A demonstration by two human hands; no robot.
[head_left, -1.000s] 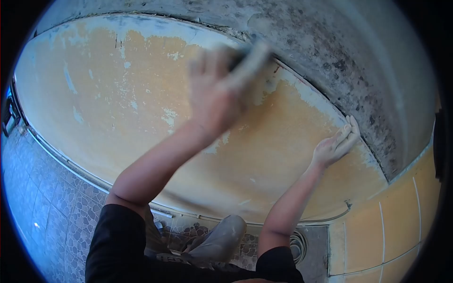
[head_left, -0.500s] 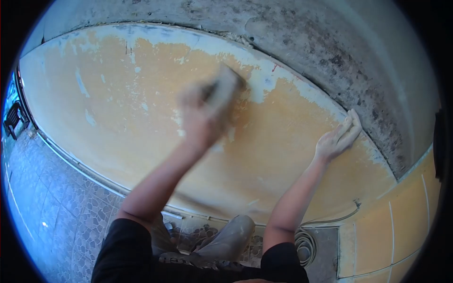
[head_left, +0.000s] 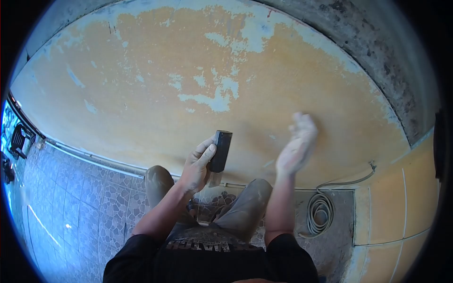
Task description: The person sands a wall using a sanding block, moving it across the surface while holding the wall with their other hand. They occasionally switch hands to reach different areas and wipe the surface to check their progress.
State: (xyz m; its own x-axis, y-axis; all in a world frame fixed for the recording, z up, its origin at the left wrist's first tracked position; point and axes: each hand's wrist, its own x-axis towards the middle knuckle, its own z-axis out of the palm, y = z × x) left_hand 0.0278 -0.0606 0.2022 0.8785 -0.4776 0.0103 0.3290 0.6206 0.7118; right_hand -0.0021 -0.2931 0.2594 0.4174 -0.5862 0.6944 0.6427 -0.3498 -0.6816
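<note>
A dark rectangular block is gripped in my left hand, with the thumb on its near face, held in front of the wall and above my knees. What looks like a loose flap hangs below the block. My right hand is raised in front of the wall, blurred, with fingers apart and nothing visible in it. The wall is yellow-orange, with pale bare patches across its middle and along its top edge. Pale dust coats both hands.
A coiled hose lies on the floor at the right, its end running to the wall. A dark chair stands far left on the tiled floor. My bent knees are below the hands.
My left hand has drawn the block down from the wall's upper part. My right hand has left the top edge and moved down and left. The view has tilted lower.
</note>
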